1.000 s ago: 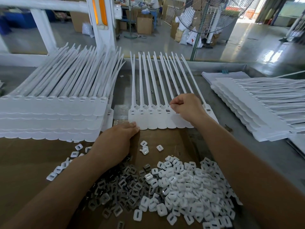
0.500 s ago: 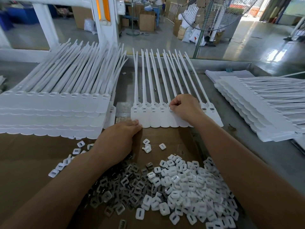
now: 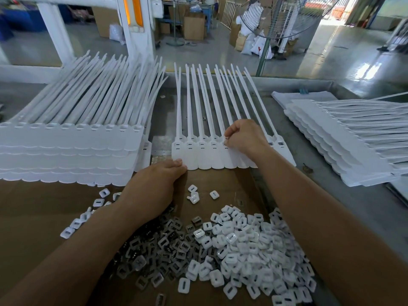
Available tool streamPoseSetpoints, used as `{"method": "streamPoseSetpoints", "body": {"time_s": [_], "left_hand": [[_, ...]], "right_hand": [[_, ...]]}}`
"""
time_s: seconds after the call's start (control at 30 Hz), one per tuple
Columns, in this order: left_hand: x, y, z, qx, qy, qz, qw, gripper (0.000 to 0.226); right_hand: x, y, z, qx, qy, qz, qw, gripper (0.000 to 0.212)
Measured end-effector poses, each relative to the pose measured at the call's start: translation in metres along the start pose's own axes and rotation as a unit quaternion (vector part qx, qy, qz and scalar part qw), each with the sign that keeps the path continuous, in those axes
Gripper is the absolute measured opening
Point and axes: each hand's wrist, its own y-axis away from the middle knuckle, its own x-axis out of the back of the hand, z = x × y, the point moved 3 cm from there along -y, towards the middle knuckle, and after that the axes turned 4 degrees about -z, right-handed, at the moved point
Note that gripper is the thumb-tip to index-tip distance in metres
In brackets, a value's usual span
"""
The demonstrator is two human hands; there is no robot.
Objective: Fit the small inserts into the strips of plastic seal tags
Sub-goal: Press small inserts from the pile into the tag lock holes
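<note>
A strip of white plastic seal tags [image 3: 205, 154] lies flat in the middle of the bench, its long tails pointing away from me. My right hand [image 3: 244, 138] rests on the strip's slotted heads with fingers curled, its fingertips pinching something small at a slot; the item itself is hidden. My left hand [image 3: 154, 186] lies palm down on the cardboard, fingertips touching the strip's near left corner. In front of me lie a heap of white plastic inserts [image 3: 249, 250] and a heap of grey metal inserts [image 3: 161, 250].
A tall stack of tag strips [image 3: 66, 146] stands at the left. Another fanned stack [image 3: 344, 140] lies at the right on the grey metal bench [image 3: 364, 217]. Brown cardboard [image 3: 33, 213] covers the near bench. Several loose inserts [image 3: 194, 195] lie between my hands.
My right hand has stayed on the strip's heads, its fingertips working at one slot. My left hand has kept its place at the strip's corner. The view has shifted slightly.
</note>
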Motion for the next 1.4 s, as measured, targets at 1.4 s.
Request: {"method": "streamPoseSetpoints", "body": {"time_s": [1.4], "left_hand": [[-0.003,-0.008,0.000,0.028,-0.015,-0.028,0.999,0.052]], "right_hand": [[0.037,0.117,0.008,0.094,0.179,-0.344,0.917,0.013]]}}
